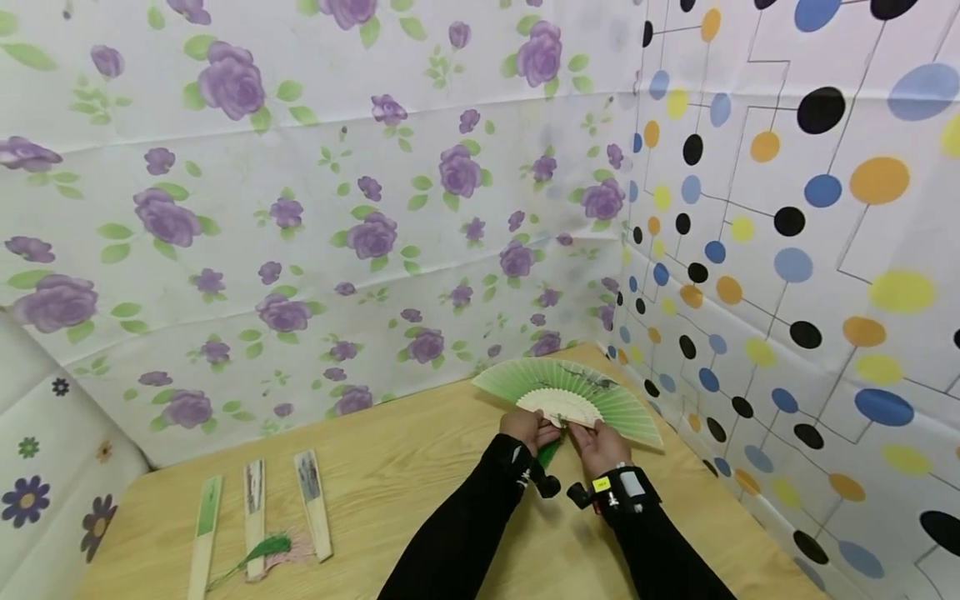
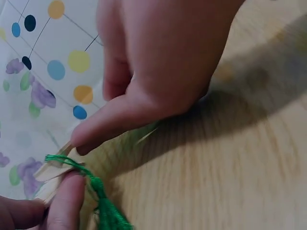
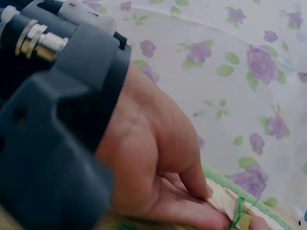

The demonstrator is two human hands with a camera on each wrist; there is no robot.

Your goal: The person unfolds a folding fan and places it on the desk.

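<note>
A green folding fan (image 1: 567, 393) lies spread open near the far right corner of the wooden table (image 1: 420, 467). Both hands hold it at its pale ribs by the pivot. My left hand (image 1: 534, 429) pinches the left end sticks; in the left wrist view its thumb (image 2: 91, 136) presses on the fan's sticks (image 2: 50, 171) above a green tassel (image 2: 104, 203). My right hand (image 1: 594, 435) grips the right side; in the right wrist view its fingers (image 3: 192, 182) curl over the fan's ribs (image 3: 221, 199), beside a green cord (image 3: 237, 214).
Three closed fans (image 1: 255, 518) lie side by side at the table's front left, with a green and pink tassel (image 1: 262, 552) across them. Flowered sheets (image 1: 337, 208) wall the back and left, a dotted sheet (image 1: 787, 250) the right.
</note>
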